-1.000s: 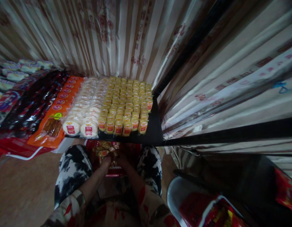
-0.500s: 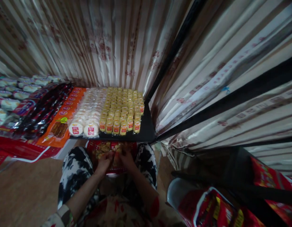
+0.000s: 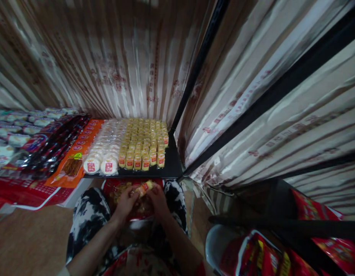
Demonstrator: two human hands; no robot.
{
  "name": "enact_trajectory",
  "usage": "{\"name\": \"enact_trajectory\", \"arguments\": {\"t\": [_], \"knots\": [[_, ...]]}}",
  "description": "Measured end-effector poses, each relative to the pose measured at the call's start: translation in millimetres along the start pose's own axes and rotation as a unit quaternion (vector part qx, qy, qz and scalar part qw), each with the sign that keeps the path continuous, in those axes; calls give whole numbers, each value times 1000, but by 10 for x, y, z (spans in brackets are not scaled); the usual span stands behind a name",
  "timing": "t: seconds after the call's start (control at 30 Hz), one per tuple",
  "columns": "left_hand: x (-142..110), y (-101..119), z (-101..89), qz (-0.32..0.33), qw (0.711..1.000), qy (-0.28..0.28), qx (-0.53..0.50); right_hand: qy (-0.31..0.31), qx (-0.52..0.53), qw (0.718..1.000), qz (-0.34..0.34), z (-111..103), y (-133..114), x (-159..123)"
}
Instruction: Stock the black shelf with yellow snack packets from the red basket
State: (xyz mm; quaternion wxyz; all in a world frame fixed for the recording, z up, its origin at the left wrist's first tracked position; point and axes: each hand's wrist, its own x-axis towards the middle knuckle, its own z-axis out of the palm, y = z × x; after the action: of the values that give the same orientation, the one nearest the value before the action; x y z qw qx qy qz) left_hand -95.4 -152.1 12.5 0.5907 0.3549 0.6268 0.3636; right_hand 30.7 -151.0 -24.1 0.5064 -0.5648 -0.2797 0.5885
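Between my two hands is a small yellow wrapped snack [image 3: 145, 188] with a red and white label. My left hand [image 3: 126, 201] pinches its left end, and my right hand [image 3: 158, 197] has hold of its right end. Both hands are above a red basket [image 3: 107, 184] between my knees, where more yellow wrapped snacks [image 3: 117, 191] lie loose. On the black shelf [image 3: 172, 163] just beyond stand rows of the same yellow snacks [image 3: 141, 147], labels facing me in the front row.
Left of the yellow rows lie round white packaged crackers [image 3: 108, 165], an orange bag [image 3: 69, 163], dark packets [image 3: 59, 149] and white packets [image 3: 18, 136]. A pleated curtain [image 3: 108, 57] hangs behind. Black bars [image 3: 252, 109] slope at right, above red packets [image 3: 266, 257].
My hands have lifted a yellow wrapped snack up from the basket, so its label now shows between them. The view has tilted and shifted slightly.
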Motion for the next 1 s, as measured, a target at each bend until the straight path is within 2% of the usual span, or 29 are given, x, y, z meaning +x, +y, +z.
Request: {"name": "enact_trajectory", "arguments": {"t": [0.07, 0.1, 0.17, 0.23, 0.27, 0.33, 0.43, 0.57, 0.63, 0.8, 0.9, 1.0], "knots": [[23, 155, -48, 68, 992, -32, 96, 22, -91, 992, -83, -71, -75, -1], [34, 244, -67, 102, 982, -46, 151, 25, -150, 979, -136, -109, -130, -5], [51, 446, -86, 159, 949, -75, 261, 19, -272, 929, -251, -180, -270, -23], [60, 667, -69, 213, 905, -107, 353, -5, -367, 863, -346, -231, -430, -49], [66, 780, -46, 242, 880, -127, 389, -16, -397, 837, -375, -247, -508, -59], [90, 993, 28, 297, 830, -169, 440, -27, -425, 812, -399, -261, -646, -59], [171, 1263, 191, 348, 772, -198, 494, 5, -420, 819, -390, -265, -813, 13], [357, 1543, 474, 403, 736, -191, 510, 67, -394, 826, -397, -315, -1032, 249], [479, 1660, 631, 420, 740, -177, 495, 98, -377, 829, -401, -362, -1138, 418], [913, 1827, 986, 418, 781, -143, 441, 169, -319, 857, -367, -474, -1247, 956], [1216, 1851, 1110, 402, 799, -144, 424, 194, -292, 868, -351, -509, -1210, 1296], [1432, 1881, 1165, 374, 795, -140, 457, 192, -272, 876, -348, -512, -1160, 1581]]}}
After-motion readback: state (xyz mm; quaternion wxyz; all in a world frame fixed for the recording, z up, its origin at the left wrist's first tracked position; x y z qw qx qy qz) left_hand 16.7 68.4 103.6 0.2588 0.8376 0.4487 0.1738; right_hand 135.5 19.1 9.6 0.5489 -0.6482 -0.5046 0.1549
